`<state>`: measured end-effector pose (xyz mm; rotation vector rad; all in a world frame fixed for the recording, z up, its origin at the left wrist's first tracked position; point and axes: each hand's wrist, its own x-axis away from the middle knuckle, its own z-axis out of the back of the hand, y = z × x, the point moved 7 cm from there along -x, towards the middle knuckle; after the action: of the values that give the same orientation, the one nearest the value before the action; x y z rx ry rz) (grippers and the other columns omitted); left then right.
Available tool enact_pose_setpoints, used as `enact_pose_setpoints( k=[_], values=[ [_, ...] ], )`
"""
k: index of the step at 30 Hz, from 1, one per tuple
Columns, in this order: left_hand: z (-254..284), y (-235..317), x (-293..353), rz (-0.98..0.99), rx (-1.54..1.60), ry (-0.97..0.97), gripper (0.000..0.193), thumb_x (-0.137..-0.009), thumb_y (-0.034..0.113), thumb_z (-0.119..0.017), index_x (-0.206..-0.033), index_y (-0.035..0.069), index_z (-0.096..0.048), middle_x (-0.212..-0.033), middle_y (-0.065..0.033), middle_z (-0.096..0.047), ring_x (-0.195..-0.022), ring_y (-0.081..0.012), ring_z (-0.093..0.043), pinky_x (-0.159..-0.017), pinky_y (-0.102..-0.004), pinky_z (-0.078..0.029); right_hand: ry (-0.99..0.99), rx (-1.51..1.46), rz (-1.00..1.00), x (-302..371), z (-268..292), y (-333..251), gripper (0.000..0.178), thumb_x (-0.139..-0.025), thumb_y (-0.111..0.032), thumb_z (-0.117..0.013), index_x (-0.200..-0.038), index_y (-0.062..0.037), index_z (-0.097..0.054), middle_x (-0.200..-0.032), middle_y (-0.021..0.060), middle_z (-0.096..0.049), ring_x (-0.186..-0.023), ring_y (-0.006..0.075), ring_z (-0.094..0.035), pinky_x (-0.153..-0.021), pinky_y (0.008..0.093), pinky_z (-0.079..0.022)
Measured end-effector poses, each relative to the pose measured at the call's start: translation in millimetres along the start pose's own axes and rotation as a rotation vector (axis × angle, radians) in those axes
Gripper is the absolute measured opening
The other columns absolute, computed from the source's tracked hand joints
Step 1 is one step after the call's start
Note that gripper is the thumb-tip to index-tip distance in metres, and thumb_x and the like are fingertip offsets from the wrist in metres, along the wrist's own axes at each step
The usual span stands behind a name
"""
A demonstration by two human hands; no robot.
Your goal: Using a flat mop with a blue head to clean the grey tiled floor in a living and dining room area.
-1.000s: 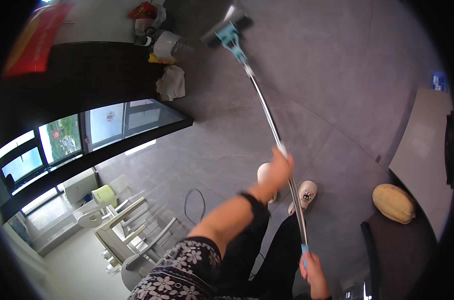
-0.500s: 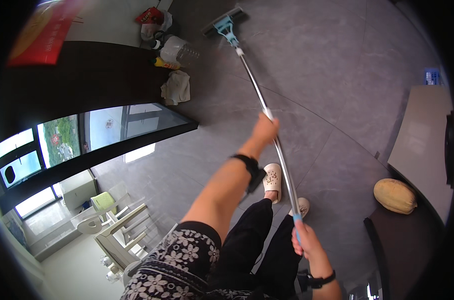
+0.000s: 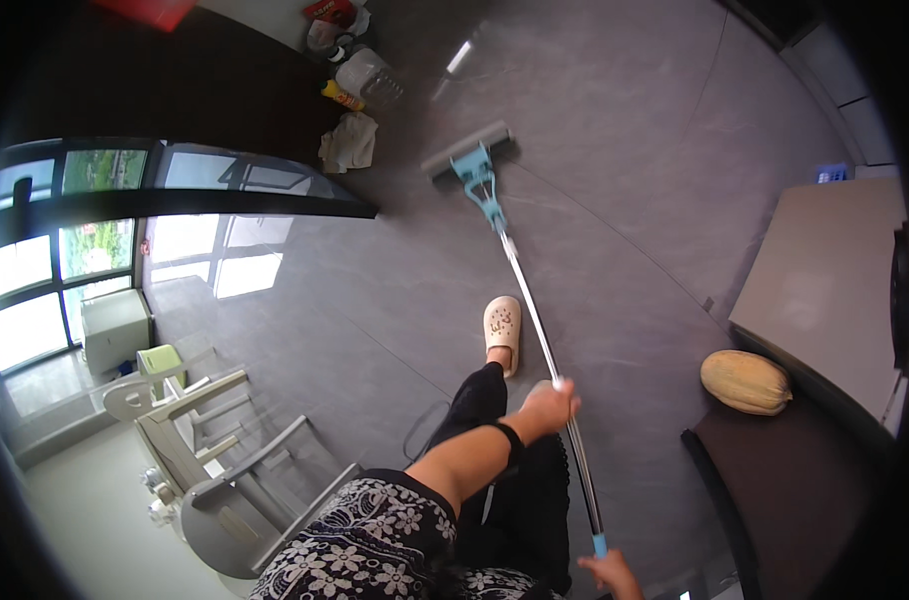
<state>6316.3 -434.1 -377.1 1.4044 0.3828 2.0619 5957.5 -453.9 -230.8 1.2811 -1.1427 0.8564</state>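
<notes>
A sponge mop [image 3: 531, 300] with a silver pole slants across the middle of the head view. Its blue bracket [image 3: 478, 178] joins a grey, bar-shaped sponge head [image 3: 469, 150] that lies on the floor ahead of me. My left hand [image 3: 551, 408] is closed round the pole about midway along it. Lower down, my right hand [image 3: 611, 574] grips the mop near the light blue sleeve at its near end; part of that hand is cut off by the lower edge. One cream clog [image 3: 503, 330] shows beside the pole.
Grey floor tiles [image 3: 625, 330] surround the mop. Far left stand a clear plastic jug [image 3: 370, 78], a yellow bottle [image 3: 344, 95] and a white bag [image 3: 349, 142]. A yellow melon [image 3: 746, 382] sits on a dark surface at the right. Chairs [image 3: 245, 515] and a pale table [image 3: 85, 510] are at lower left.
The mop head has come back toward me and slightly right. Both hands have moved lower in the view, still holding the mop. The view itself has shifted, showing more chairs at left.
</notes>
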Motion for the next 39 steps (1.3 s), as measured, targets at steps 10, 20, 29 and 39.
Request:
enact_pose_setpoints(
  k=[10, 20, 29, 39],
  values=[
    [-184, 103, 121, -0.303, 0.077, -0.581, 0.066, -0.077, 0.033, -0.056, -0.127, 0.005, -0.024, -0.103, -0.0203, -0.055, -0.098, -0.0317, -0.053, -0.076, -0.0388, -0.043, 0.243, 0.484, -0.256, 94, 83, 84, 0.028, -0.067, -0.014, -0.067, -0.053, -0.0051, -0.045, -0.044, 0.0041, -0.045, -0.035, 0.0141, -0.044, -0.033, 0.0297, -0.034],
    [-47, -9, 107, -0.039, 0.408, 0.003, 0.021, -0.073, 0.018, -0.05, -0.093, 0.015, -0.047, -0.073, -0.0123, -0.058, -0.073, -0.0301, -0.059, -0.06, -0.0408, -0.045, 0.367, 0.733, -0.253, 121, 84, -43, 0.027, -0.068, -0.013, -0.066, -0.052, -0.0045, -0.045, -0.044, 0.0046, -0.045, -0.035, 0.0147, -0.044, -0.034, 0.0306, -0.035],
    [107, -230, 116, 0.16, 0.081, 0.336, 0.016, -0.074, 0.018, -0.051, -0.089, 0.017, -0.055, -0.073, -0.0076, -0.061, -0.072, -0.0259, -0.06, -0.06, -0.0367, -0.047, 0.265, 0.588, 0.075, 77, -78, -202, 0.027, -0.071, -0.019, -0.066, -0.062, -0.0013, -0.048, -0.052, 0.0036, -0.048, -0.037, 0.0121, -0.043, -0.033, 0.0283, -0.032],
    [224, -369, 162, 0.347, -0.131, 0.658, 0.021, -0.073, 0.009, -0.05, -0.093, 0.007, -0.044, -0.075, -0.0131, -0.056, -0.068, -0.0306, -0.057, -0.055, -0.0391, -0.045, -0.119, 0.208, 0.462, 84, -253, -301, 0.022, -0.082, -0.021, -0.055, -0.074, -0.0062, -0.04, -0.049, -0.0001, -0.041, -0.035, 0.0084, -0.039, -0.031, 0.0231, -0.032]
  ],
)
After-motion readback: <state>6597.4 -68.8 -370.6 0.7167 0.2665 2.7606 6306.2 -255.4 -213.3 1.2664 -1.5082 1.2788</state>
